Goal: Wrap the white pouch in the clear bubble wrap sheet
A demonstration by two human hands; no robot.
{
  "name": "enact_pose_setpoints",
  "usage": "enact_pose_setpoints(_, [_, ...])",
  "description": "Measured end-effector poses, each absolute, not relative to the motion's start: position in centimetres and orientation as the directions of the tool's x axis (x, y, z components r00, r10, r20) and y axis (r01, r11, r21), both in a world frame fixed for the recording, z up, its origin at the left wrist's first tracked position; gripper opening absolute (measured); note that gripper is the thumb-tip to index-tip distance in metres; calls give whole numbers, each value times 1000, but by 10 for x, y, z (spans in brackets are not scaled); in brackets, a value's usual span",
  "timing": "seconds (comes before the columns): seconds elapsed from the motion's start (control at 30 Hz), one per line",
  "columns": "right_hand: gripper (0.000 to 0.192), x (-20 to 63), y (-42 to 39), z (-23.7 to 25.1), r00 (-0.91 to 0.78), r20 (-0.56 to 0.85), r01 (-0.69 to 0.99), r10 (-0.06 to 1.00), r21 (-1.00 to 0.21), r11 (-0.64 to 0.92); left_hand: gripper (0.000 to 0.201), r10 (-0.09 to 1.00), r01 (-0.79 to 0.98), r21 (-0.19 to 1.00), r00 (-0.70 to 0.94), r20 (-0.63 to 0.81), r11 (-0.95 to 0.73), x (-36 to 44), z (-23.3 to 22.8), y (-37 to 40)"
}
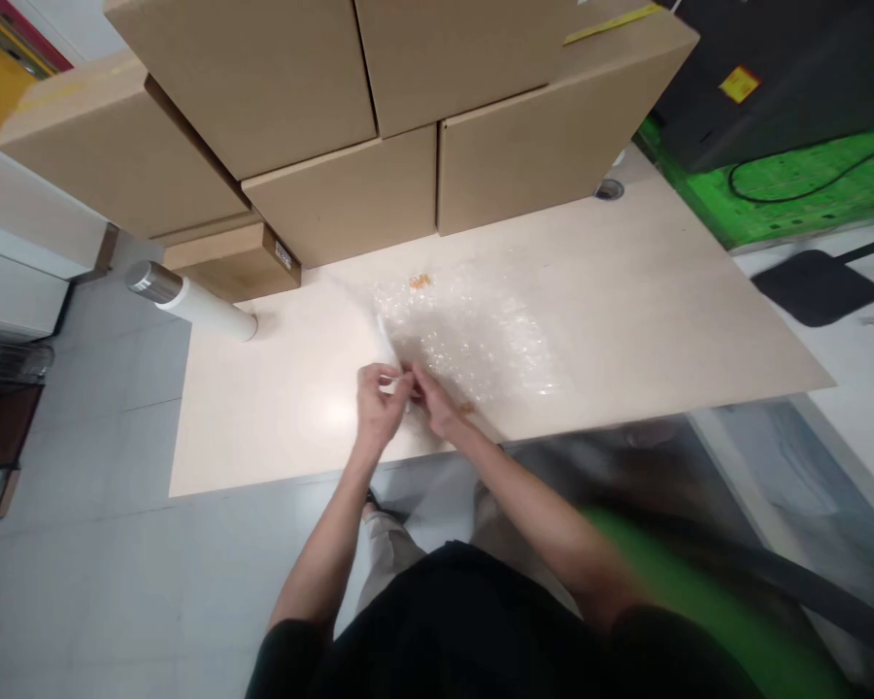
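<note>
A dark-clothed torso and two bare forearms fill the near edge; the left hand (380, 393) pinches closed on the near corner of a bubble wrap sheet (473, 335), and the right hand (432, 400) meets it there, fingers curled on the same corner, though what lies between them is blurred; the sheet lies mostly flat on the pale table (626, 320), so any folding or wrapping looks barely begun; cardboard boxes (350, 116) stand behind.

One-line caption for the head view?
Both hands, left hand and right hand, pinch the near edge of a bubble wrap sheet on a pale table below stacked cardboard boxes.
</note>
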State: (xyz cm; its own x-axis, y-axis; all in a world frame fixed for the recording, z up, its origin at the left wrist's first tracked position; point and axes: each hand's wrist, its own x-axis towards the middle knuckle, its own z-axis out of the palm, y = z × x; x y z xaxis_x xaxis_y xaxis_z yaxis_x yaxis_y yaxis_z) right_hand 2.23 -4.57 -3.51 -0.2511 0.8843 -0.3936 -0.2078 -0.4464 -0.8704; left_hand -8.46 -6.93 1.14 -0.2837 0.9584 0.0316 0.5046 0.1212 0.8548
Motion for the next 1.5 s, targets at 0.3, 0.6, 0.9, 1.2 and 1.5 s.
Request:
enact_pose_setpoints(0.3, [32, 87, -38, -48, 150, -134, 218, 980, -962, -165, 26, 995, 833, 548, -37, -91, 81, -31, -21, -61])
enact_pose_setpoints(0.6, [37, 69, -34, -47, -222, 65, 566, 973, -804, 182, 51, 845, 516, 751, -525, -103, 412, -62, -34, -70])
enact_pose_setpoints(0.9, [43, 102, -22, -34, -171, -249, -83, 953, -961, -266, 47, 955, 299, 951, -297, 15, 79, -25, -12, -64])
enact_pose_setpoints(1.2, [36, 184, -16, -49, 209, -362, -217, 908, -923, -318, 46, 997, 802, 592, 67, 41, -78, 66, -19, -38])
enact_pose_setpoints(1.5, [35, 226, -2, -74, 252, 182, 655, 950, -755, -29, 51, 999, 896, 443, 42, 15, -44, 100, -35, -26])
